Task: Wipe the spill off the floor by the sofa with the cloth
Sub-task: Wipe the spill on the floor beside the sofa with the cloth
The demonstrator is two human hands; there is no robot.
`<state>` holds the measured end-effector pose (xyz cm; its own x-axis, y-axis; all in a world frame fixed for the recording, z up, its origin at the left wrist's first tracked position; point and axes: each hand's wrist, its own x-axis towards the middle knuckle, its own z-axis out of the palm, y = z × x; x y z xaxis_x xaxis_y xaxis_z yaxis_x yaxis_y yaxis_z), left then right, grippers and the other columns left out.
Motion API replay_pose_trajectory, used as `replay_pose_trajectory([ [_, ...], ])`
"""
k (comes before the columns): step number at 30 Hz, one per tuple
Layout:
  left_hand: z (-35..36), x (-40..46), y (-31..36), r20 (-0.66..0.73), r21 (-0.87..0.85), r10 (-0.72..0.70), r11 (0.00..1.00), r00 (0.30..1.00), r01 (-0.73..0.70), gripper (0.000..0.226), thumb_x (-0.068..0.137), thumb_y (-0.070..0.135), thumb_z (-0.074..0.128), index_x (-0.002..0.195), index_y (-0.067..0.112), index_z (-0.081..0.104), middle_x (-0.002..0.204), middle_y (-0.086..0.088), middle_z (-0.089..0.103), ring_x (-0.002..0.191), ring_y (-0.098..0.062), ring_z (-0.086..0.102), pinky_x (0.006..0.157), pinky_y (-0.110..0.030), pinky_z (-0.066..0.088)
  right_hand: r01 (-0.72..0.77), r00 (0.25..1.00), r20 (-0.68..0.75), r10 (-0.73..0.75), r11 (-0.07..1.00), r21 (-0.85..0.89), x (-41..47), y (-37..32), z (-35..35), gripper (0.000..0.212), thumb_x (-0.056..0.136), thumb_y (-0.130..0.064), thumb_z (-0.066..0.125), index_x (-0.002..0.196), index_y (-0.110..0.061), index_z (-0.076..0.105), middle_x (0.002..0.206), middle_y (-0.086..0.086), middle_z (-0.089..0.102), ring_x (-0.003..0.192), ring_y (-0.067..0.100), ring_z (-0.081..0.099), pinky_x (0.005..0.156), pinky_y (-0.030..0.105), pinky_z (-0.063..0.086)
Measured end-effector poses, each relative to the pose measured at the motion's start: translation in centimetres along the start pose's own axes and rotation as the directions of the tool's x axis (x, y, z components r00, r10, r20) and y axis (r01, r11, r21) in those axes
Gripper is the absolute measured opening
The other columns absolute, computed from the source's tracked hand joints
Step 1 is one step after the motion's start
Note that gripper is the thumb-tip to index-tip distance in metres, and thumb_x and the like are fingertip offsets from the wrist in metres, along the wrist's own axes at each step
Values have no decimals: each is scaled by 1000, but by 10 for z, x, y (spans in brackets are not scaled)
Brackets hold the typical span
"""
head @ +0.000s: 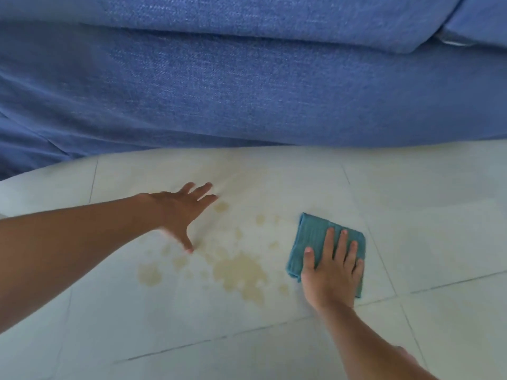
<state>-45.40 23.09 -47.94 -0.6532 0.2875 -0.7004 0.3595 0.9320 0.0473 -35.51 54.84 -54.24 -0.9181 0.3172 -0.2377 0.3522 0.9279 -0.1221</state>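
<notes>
A pale yellowish spill (238, 272) spreads in blotches and small drops across the white floor tiles (428, 215) in front of the sofa. A folded teal cloth (311, 237) lies flat on the floor just right of the spill. My right hand (333, 266) presses down on the cloth with fingers spread, covering its lower right part. My left hand (182, 208) is flat over the floor at the spill's upper left edge, fingers apart and holding nothing.
The blue fabric sofa (247, 86) fills the whole upper half of the view, and its base meets the floor just beyond the spill. Grey grout lines cross the tiles. Bare tile extends to the right and toward me.
</notes>
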Motion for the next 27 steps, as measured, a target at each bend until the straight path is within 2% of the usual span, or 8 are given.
replay_pose_trajectory([
  [6, -5, 4, 7, 35, 45, -13, 999, 999, 12, 143, 60, 51, 88, 154, 29, -18, 162, 2, -29, 152, -30, -15, 113, -53, 34, 312, 950, 45, -309, 944, -105, 59, -20, -5, 82, 87, -64, 3, 160, -29, -3, 170, 0, -10, 156, 26, -7, 124, 46, -3],
  [9, -3, -4, 6, 43, 34, -15, 999, 999, 14, 144, 60, 47, 89, 154, 32, -20, 160, 5, -32, 151, -26, -17, 115, -59, 27, 149, 988, -24, -150, 988, -43, 68, 11, -7, 72, 98, -59, 14, 161, -27, 2, 171, 2, -2, 156, 27, -1, 125, 49, 3],
  [12, 10, -14, 3, 73, 24, -34, 999, 997, 32, 149, 58, 47, 89, 150, 37, -28, 156, 9, -41, 149, -24, -26, 116, -63, 21, -60, 992, -107, 60, 998, 10, -11, 19, 7, 75, 95, -56, 10, 161, -19, 11, 169, 10, 10, 155, 33, 9, 123, 53, 9],
  [14, 10, -15, 2, 69, 26, -22, 999, 997, 20, 150, 59, 47, 89, 149, 37, -30, 154, 10, -43, 148, -24, -28, 116, -60, 25, -12, 996, -91, 15, 999, 38, -38, -2, 21, 76, 96, -54, 14, 161, -16, 14, 168, 13, 12, 154, 36, 10, 122, 54, 7],
  [18, -4, -15, 4, 75, 29, -25, 999, 997, 23, 144, 63, 49, 87, 151, 35, -27, 156, 9, -39, 149, -23, -24, 117, -61, 20, 324, 946, 23, -323, 944, -63, 30, -32, 5, 74, 95, -59, 13, 161, -26, 1, 170, 2, -5, 156, 28, -3, 125, 47, -1],
  [23, 3, -29, -9, 55, -33, -55, 998, 997, 57, 143, 63, 56, 84, 150, 36, -28, 153, 14, -43, 148, -20, -27, 119, -60, 15, -49, 985, -164, 54, 998, 34, -17, 6, 17, 71, 97, -53, 17, 159, -20, 11, 168, 12, 18, 153, 35, 14, 122, 55, 14],
  [25, 13, -30, -18, 76, -22, -65, 998, 995, 67, 146, 61, 55, 85, 148, 38, -31, 152, 14, -46, 148, -22, -27, 117, -62, 18, -32, 991, -129, 40, 997, 64, -68, -8, 29, 72, 97, -50, 23, 158, -13, 19, 165, 18, 23, 151, 40, 20, 120, 57, 16],
  [27, 20, -29, -22, 94, 17, -74, 997, 993, 73, 150, 58, 55, 85, 146, 37, -34, 151, 11, -47, 148, -26, -27, 115, -63, 23, 155, 985, -76, -152, 987, 37, -69, -28, 30, 73, 97, -51, 25, 159, -13, 22, 167, 15, 18, 153, 39, 16, 122, 56, 12],
])
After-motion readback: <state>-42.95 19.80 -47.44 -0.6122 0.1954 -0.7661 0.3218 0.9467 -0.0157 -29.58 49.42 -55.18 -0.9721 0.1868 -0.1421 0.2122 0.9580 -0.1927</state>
